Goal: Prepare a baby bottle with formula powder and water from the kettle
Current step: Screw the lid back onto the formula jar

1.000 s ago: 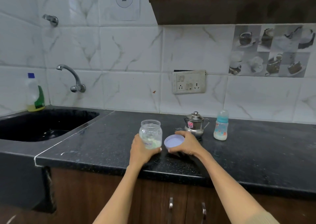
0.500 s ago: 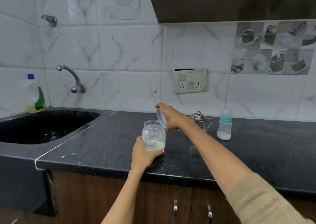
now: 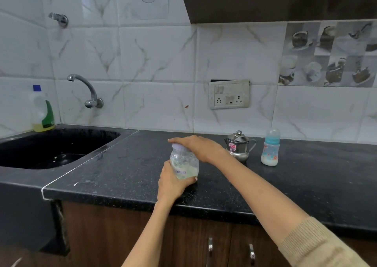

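Nearby, kettle [image 3: 239, 148] and baby bottle [image 3: 270, 149] flank right hand [image 3: 199, 146]

Soft even light, sharp centre, wide-angle bending at edges, corners perhaps blurred

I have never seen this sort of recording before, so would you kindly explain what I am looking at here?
There is no machine: a camera worn on a person's head looks down at their two bare hands over a dark kitchen counter. The left hand grips a clear jar of pale powder that stands on the counter. The right hand lies over the jar's lid, on the mouth of the jar. To the right stand a small steel kettle and a capped baby bottle. A sink lies to the left.
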Demonstrator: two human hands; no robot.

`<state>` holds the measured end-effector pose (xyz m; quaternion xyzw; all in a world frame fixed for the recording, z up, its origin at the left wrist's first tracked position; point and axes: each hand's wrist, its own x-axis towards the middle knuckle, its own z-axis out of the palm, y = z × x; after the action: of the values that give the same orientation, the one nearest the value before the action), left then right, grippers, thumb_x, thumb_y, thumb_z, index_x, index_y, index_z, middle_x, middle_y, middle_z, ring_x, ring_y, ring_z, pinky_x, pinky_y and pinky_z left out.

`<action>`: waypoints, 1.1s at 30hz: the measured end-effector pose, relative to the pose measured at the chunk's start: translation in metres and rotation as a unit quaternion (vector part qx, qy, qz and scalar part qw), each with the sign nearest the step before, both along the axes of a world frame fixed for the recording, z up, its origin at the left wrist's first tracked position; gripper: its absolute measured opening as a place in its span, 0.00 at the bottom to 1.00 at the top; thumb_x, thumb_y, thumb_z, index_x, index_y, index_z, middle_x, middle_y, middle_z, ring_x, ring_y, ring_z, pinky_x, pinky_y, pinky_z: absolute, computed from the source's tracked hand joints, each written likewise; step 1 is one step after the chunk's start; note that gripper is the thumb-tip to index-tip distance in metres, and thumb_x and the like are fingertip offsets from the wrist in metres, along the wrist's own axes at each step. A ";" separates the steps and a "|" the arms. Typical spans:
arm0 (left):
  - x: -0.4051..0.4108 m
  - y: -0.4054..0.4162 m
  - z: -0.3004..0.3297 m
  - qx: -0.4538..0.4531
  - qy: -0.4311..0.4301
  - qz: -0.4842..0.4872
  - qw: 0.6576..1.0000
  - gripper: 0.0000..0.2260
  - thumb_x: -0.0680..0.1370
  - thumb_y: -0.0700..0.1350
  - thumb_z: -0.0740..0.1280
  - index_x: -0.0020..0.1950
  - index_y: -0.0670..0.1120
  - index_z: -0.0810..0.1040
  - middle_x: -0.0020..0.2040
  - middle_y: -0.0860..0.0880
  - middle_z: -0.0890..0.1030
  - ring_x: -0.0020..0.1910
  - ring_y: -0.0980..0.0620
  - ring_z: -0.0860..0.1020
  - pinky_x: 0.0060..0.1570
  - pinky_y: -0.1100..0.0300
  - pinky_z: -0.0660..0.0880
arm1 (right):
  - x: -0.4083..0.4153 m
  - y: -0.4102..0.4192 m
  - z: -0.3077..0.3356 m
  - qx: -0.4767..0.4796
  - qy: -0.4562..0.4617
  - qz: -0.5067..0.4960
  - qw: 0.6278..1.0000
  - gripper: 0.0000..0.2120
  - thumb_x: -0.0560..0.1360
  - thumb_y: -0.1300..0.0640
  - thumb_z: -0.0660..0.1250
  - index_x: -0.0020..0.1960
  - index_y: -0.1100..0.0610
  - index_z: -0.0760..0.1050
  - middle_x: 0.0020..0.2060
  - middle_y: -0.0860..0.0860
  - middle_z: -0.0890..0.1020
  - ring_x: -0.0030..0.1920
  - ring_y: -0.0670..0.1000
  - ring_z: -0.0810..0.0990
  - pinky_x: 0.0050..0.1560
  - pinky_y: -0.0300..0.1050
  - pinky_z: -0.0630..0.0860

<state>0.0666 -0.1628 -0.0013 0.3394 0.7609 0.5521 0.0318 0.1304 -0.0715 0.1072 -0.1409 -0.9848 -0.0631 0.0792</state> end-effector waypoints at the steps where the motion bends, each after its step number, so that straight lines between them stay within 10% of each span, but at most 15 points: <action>1: 0.000 0.000 0.000 -0.001 0.001 0.001 1.000 0.37 0.61 0.53 0.78 0.64 0.46 0.65 0.57 0.50 0.74 0.56 0.48 0.75 0.50 0.57 0.71 | 0.000 0.001 0.000 -0.002 -0.003 0.000 1.000 0.37 0.77 0.70 0.56 0.74 0.36 0.52 0.72 0.55 0.67 0.65 0.59 0.73 0.59 0.54 0.74; 7: 0.001 -0.001 0.002 -0.003 0.000 -0.003 1.000 0.36 0.62 0.52 0.78 0.64 0.47 0.65 0.53 0.54 0.71 0.52 0.51 0.74 0.47 0.58 0.70 | 0.004 -0.003 0.013 -0.033 -0.102 -0.005 0.994 0.46 0.72 0.78 0.57 0.77 0.40 0.47 0.77 0.43 0.50 0.76 0.53 0.56 0.39 0.36 0.68; 10: -0.001 0.001 0.001 -0.012 -0.003 0.000 1.000 0.38 0.61 0.53 0.78 0.65 0.47 0.64 0.57 0.51 0.73 0.57 0.48 0.75 0.49 0.57 0.71 | -0.001 -0.002 0.024 -0.056 -0.148 0.001 0.987 0.41 0.76 0.72 0.58 0.77 0.43 0.46 0.78 0.45 0.48 0.77 0.52 0.51 0.62 0.44 0.70; 13: -0.003 0.002 -0.001 -0.019 -0.005 -0.006 1.000 0.38 0.61 0.54 0.77 0.66 0.47 0.64 0.60 0.49 0.73 0.59 0.47 0.74 0.52 0.55 0.72 | -0.009 0.003 0.044 -0.092 -0.172 0.011 0.981 0.29 0.79 0.61 0.61 0.77 0.48 0.55 0.77 0.48 0.56 0.76 0.52 0.56 0.74 0.49 0.57; 17: -0.005 0.002 -0.003 -0.020 -0.002 -0.011 1.000 0.37 0.62 0.55 0.77 0.65 0.48 0.64 0.60 0.50 0.73 0.58 0.48 0.74 0.51 0.56 0.71 | -0.020 0.010 0.062 -0.158 -0.178 -0.043 0.970 0.29 0.76 0.55 0.68 0.73 0.44 0.62 0.75 0.52 0.62 0.74 0.55 0.62 0.69 0.51 0.65; 33: -0.011 0.005 -0.004 -0.024 0.014 -0.037 0.999 0.38 0.63 0.55 0.76 0.67 0.50 0.62 0.62 0.52 0.72 0.60 0.50 0.73 0.53 0.59 0.68 | -0.040 0.005 0.070 -0.144 -0.226 -0.070 0.961 0.36 0.64 0.68 0.75 0.65 0.43 0.71 0.66 0.51 0.71 0.63 0.58 0.74 0.58 0.53 0.78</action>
<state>0.0558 -0.1582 -0.0057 0.3742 0.7614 0.5271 0.0499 0.0905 -0.0663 0.1774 -0.2018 -0.9634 0.0435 -0.1708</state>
